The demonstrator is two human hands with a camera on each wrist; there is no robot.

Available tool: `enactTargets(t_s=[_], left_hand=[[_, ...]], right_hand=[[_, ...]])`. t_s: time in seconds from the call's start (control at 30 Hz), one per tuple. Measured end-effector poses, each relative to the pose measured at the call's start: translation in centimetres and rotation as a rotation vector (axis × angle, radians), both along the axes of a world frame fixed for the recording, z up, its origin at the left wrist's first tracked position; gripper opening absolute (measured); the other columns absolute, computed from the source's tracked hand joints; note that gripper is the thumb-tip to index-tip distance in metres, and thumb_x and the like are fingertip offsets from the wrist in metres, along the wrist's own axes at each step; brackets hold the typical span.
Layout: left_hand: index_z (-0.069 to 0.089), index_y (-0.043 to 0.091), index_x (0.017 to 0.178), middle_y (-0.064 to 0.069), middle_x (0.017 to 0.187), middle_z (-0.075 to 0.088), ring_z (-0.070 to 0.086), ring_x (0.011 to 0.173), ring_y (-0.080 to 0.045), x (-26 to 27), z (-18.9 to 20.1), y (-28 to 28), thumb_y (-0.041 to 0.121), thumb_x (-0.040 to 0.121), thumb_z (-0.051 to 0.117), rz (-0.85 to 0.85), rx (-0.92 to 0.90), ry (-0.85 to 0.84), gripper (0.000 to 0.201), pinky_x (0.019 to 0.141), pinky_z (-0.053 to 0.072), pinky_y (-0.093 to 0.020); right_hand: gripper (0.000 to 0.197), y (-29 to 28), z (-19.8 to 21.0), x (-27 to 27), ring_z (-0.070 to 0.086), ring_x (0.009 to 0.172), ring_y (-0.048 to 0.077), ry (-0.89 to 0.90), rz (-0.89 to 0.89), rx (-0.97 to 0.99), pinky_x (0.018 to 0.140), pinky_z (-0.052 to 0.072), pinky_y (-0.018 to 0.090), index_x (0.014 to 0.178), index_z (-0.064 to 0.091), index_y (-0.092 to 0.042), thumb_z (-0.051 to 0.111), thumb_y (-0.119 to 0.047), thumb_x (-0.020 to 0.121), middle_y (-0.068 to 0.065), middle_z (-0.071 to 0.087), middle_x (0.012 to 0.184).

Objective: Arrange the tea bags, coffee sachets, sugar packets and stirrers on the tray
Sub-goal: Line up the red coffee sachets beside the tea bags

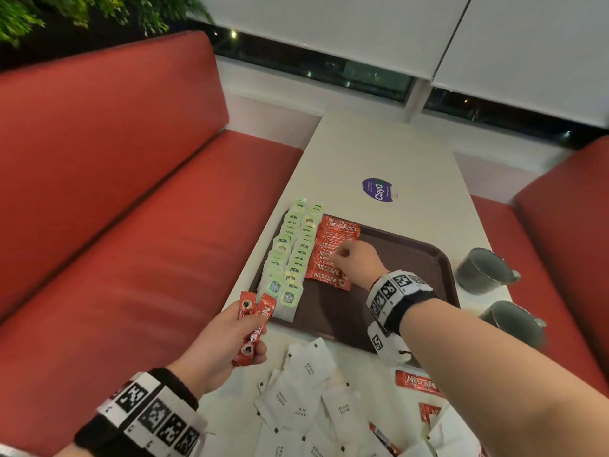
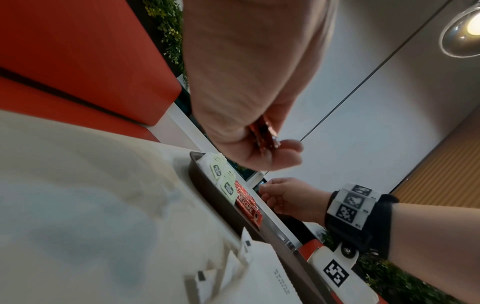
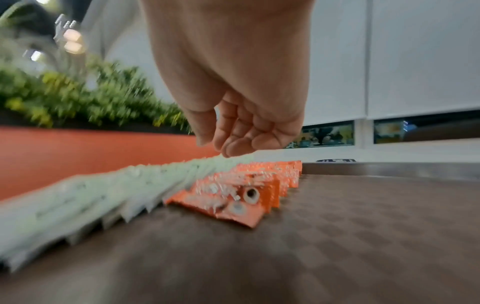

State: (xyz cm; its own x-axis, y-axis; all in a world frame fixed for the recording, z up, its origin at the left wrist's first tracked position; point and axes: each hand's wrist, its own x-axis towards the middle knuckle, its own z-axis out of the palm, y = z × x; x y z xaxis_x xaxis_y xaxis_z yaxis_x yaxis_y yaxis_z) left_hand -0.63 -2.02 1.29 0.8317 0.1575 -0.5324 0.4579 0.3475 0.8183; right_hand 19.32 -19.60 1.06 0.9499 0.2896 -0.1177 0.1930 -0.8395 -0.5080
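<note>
A dark brown tray [image 1: 412,258] lies on the white table. Two rows of green tea bags [image 1: 291,252] fill its left side, and a row of overlapping red coffee sachets [image 1: 328,255] lies beside them. My right hand [image 1: 346,258] hangs just over that sachet row, fingers loosely curled with nothing in them; the right wrist view shows the fingertips [image 3: 228,150] above the sachets [image 3: 249,191]. My left hand [image 1: 237,338] grips a few red coffee sachets [image 1: 255,319] near the tray's near-left corner. A heap of white sugar packets [image 1: 306,390] lies on the table nearer me.
Loose coffee sachets [image 1: 418,382] lie among the sugar packets at the near right. Two grey cups [image 1: 484,270] [image 1: 514,323] stand off the tray's right edge. A purple sticker [image 1: 379,189] lies beyond the tray. Red bench seats flank the table.
</note>
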Motion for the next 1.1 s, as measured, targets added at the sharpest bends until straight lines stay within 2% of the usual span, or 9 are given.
enactTargets(t_s=[0.07, 0.17, 0.33, 0.43, 0.6, 0.7, 0.83, 0.97, 1.1], left_hand=[[0.056, 0.008, 0.101, -0.01, 0.08, 0.054, 0.055, 0.051, -0.018, 0.1, 0.1, -0.3, 0.01, 0.095, 0.053, -0.024, 0.004, -0.009, 0.007, 0.054, 0.052, -0.033], [0.057, 0.014, 0.109, -0.01, 0.085, 0.057, 0.059, 0.056, -0.017, 0.3, 0.4, -1.2, 0.014, 0.094, 0.055, -0.078, 0.02, -0.03, 0.014, 0.058, 0.053, -0.033], [0.054, 0.019, 0.109, -0.01, 0.088, 0.058, 0.061, 0.058, -0.017, 0.9, 1.0, -3.4, 0.017, 0.094, 0.056, -0.155, 0.017, -0.067, 0.015, 0.056, 0.052, -0.031], [0.054, 0.014, 0.109, -0.009, 0.086, 0.059, 0.061, 0.058, -0.016, 1.0, 1.6, -4.6, 0.018, 0.094, 0.057, -0.207, 0.019, -0.089, 0.016, 0.057, 0.052, -0.03], [0.055, 0.007, 0.105, -0.007, 0.081, 0.059, 0.06, 0.056, -0.017, 0.7, 2.4, -5.9, 0.016, 0.092, 0.06, -0.277, 0.028, -0.123, 0.017, 0.054, 0.052, -0.029], [0.055, 0.006, 0.098, -0.008, 0.074, 0.06, 0.051, 0.045, -0.016, 0.1, 2.6, -6.0, 0.013, 0.092, 0.06, -0.298, 0.082, -0.158, 0.011, 0.043, 0.043, -0.025], [0.054, 0.004, 0.092, -0.007, 0.065, 0.058, 0.038, 0.04, -0.012, -0.1, 2.7, -6.0, 0.011, 0.092, 0.059, -0.259, 0.095, -0.181, 0.008, 0.039, 0.031, -0.019], [0.056, 0.004, 0.091, -0.007, 0.067, 0.063, 0.046, 0.041, -0.014, -0.5, 2.9, -6.0, 0.011, 0.092, 0.058, -0.294, 0.143, -0.218, 0.007, 0.04, 0.034, -0.02], [0.059, 0.005, 0.096, -0.007, 0.069, 0.066, 0.053, 0.044, -0.017, -0.8, 2.6, -5.8, 0.017, 0.093, 0.058, -0.346, 0.24, -0.216, 0.013, 0.039, 0.034, -0.02]], right_hand=[[0.017, -0.5, 1.0, -0.8, 0.058, 0.07, 0.011, -0.001, -0.013, 0.115, 0.056, 0.039, 0.017, 0.078, 0.062, -0.014, 0.061, -0.025, 0.091, -0.004, 0.06, 0.074], [0.017, -1.4, 2.4, -3.1, 0.055, 0.066, 0.01, 0.057, 0.002, 0.249, 0.06, 0.042, 0.02, 0.076, 0.062, -0.013, 0.062, -0.022, 0.09, -0.002, 0.061, 0.073], [0.023, -2.6, 3.3, -8.2, 0.053, 0.066, 0.009, 0.15, 0.093, 0.232, 0.065, 0.043, 0.025, 0.073, 0.06, -0.021, 0.059, -0.032, 0.092, -0.004, 0.06, 0.071], [0.021, -2.7, 3.7, -10.8, 0.053, 0.066, 0.008, 0.18, 0.126, 0.283, 0.064, 0.042, 0.022, 0.074, 0.061, -0.028, 0.059, -0.037, 0.092, -0.006, 0.06, 0.072], [0.013, -3.6, 3.3, -12.2, 0.054, 0.065, 0.015, 0.391, 0.025, 0.666, 0.065, 0.045, 0.028, 0.078, 0.062, -0.015, 0.068, -0.006, 0.086, 0.006, 0.061, 0.073], [0.015, -4.5, 3.6, -12.4, 0.051, 0.057, 0.011, 0.389, -0.043, 0.795, 0.059, 0.044, 0.022, 0.077, 0.06, -0.01, 0.064, 0.001, 0.087, 0.003, 0.058, 0.067], [0.011, -5.0, 3.1, -13.0, 0.051, 0.058, 0.011, 0.46, -0.039, 0.901, 0.058, 0.044, 0.02, 0.08, 0.062, -0.01, 0.065, -0.001, 0.086, 0.003, 0.061, 0.07], [0.013, -5.0, 2.4, -13.9, 0.052, 0.065, 0.011, 0.59, 0.071, 0.9, 0.064, 0.042, 0.023, 0.09, 0.066, -0.01, 0.07, -0.011, 0.077, 0.008, 0.062, 0.081], [0.004, -4.1, 2.3, -14.8, 0.05, 0.06, 0.008, 0.575, 0.063, 0.896, 0.057, 0.038, 0.02, 0.087, 0.063, -0.013, 0.063, -0.01, 0.084, 0.002, 0.061, 0.075]])
